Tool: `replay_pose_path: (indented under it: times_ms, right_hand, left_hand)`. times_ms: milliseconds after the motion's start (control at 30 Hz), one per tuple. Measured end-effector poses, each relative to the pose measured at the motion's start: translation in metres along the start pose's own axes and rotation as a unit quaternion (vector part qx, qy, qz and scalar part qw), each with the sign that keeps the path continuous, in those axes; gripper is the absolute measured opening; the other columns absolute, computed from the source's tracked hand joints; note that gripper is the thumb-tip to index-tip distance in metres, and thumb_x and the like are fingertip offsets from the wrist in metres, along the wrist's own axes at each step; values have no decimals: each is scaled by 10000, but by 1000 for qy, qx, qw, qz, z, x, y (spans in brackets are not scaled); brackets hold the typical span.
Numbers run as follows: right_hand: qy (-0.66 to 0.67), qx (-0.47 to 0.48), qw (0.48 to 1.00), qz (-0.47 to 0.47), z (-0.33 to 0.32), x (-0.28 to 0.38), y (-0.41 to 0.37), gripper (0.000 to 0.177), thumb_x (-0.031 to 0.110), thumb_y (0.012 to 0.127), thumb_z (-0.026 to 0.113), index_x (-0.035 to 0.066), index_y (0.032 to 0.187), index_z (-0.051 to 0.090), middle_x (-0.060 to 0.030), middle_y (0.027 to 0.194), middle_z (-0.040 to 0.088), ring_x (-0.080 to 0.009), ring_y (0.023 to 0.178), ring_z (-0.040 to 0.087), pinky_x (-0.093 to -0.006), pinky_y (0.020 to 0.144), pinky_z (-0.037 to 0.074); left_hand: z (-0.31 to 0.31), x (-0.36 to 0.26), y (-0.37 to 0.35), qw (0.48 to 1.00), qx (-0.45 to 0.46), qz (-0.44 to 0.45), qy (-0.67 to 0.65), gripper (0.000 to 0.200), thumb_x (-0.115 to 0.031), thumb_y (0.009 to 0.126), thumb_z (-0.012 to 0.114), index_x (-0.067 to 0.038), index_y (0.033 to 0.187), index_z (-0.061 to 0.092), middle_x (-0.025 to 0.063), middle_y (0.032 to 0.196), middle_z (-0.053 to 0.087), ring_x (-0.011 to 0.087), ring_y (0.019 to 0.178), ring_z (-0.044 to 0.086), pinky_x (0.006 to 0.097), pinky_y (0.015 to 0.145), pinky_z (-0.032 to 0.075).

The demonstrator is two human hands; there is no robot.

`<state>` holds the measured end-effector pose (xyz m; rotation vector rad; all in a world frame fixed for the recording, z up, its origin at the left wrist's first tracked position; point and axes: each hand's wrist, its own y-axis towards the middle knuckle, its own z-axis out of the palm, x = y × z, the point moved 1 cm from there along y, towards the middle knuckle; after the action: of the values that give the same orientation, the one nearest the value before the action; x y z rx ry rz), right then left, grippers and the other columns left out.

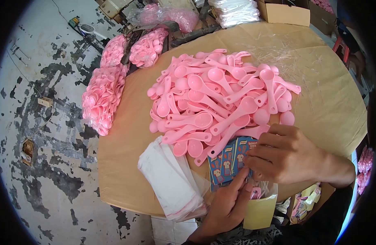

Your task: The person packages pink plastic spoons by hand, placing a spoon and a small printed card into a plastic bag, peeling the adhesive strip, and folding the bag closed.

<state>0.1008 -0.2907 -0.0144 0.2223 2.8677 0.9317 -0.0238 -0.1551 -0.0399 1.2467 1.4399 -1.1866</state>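
Our left hand and right hand meet at a clear packet, likely steadying it; we cannot tell the fingers' grip.

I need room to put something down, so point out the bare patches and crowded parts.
Bare table shows left of the spoons, between the bagged spoons and white sleeves, and right of the spoons, beyond the right hand. Loose strands litter the back right. Crowded: around the cards, hemmed by spoons, sleeves and both hands.
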Motion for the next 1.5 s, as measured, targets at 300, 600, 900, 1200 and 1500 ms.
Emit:
replay_pose_path:
  times_ms: [300,600,900,1200,1500]
  right_hand:
    - [74,-90,987,109,-11,-8,1,136,116,653,692,95,686,563,-18,629,542,-145,564,543,-289,488,425]
    - [262,-252,901,239,-104,-95,-41,134,84,853,463,32,834,585,19,615,480,-41,489,433,-201,472,332]
    - [-83,10,908,410,-77,-126,-55,276,41,808,626,15,1083,638,-131,980,673,-288,940,629,-377,837,475]
    - [-34,-79,969,232,-60,-99,-43,224,-38,757,617,41,962,664,-162,1123,636,-325,974,627,-392,834,498]
    - [311,65,929,189,-56,-40,-16,380,-16,706,718,82,1066,648,-187,1207,565,-295,1149,565,-369,870,511]
  left_hand:
    - [-2,17,-5,993,-7,112,46,425,-74,981,426,42,1385,369,158,902,645,109,752,576,252,654,429]
    - [1,20,-9,982,-31,122,-137,397,-55,995,396,53,1372,335,190,1100,656,122,986,573,248,896,399]
    - [4,16,-6,977,-26,141,-157,379,-68,1002,390,55,1356,337,223,1145,640,208,1045,610,288,944,412]
    - [10,13,-6,982,-94,80,-140,410,-105,981,389,97,1334,331,301,1070,630,394,840,683,441,714,584]
    - [7,11,-6,974,-55,104,-196,292,-91,1006,372,66,1245,430,262,1157,620,280,1082,621,329,917,482]
